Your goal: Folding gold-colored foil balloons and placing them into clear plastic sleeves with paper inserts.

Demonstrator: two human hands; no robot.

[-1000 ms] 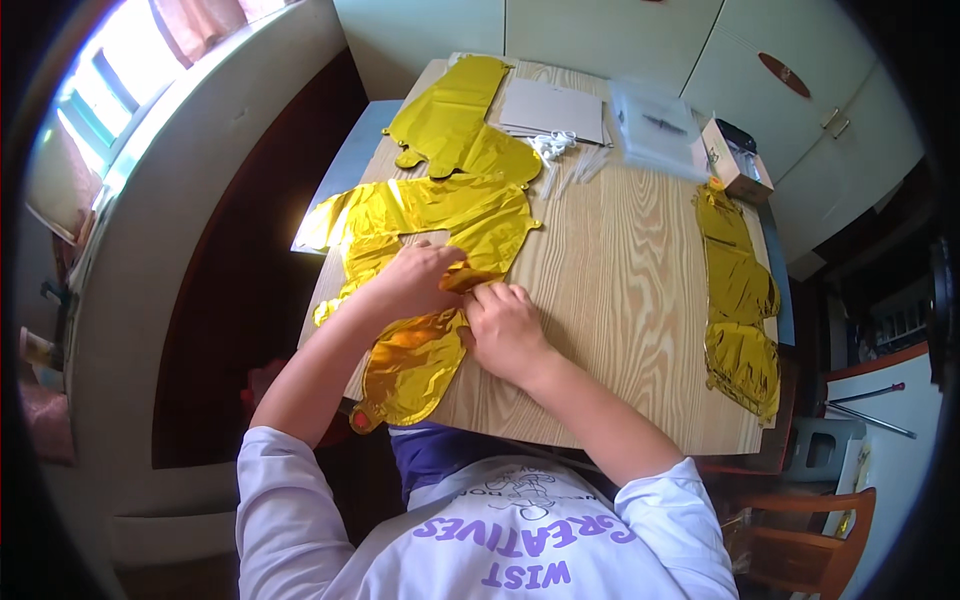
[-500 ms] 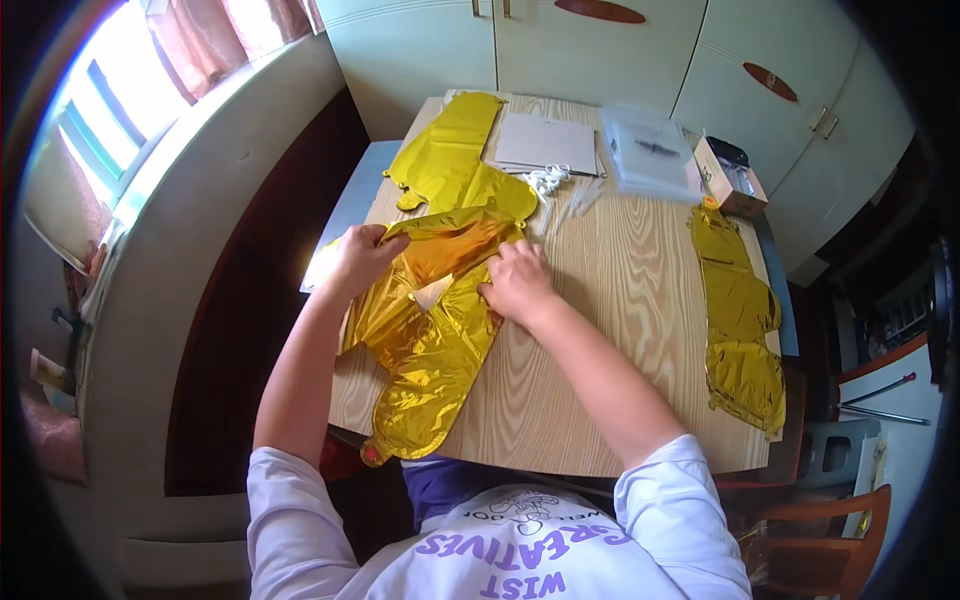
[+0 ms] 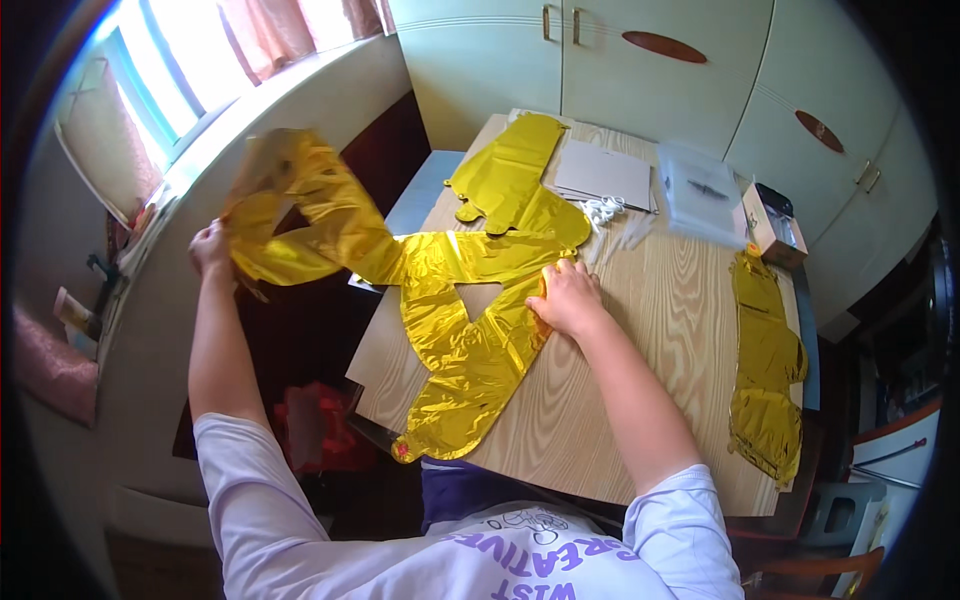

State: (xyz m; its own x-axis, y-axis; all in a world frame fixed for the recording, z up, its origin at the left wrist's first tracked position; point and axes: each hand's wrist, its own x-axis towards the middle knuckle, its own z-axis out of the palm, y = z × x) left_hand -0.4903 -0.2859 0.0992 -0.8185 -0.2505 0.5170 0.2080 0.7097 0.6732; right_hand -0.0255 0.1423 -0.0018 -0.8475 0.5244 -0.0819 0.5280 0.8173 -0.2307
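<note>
One gold foil balloon (image 3: 470,345), part on table (image 3: 690,350), part raised beyond its left edge; clamped in fingers of left hand (image 3: 209,250) and right hand (image 3: 572,298); apparently mid-unfolding, next calling for lowering.

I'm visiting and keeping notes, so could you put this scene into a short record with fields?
Left hand: holds the gold foil's left end, raised beyond the table
Right hand: on the foil's right edge, perhaps pinching
Foil's other part: spread on the table, with an opening
Back of table: second foil, grey sheets, white bundle, clear case, box
Right side: third foil
</note>
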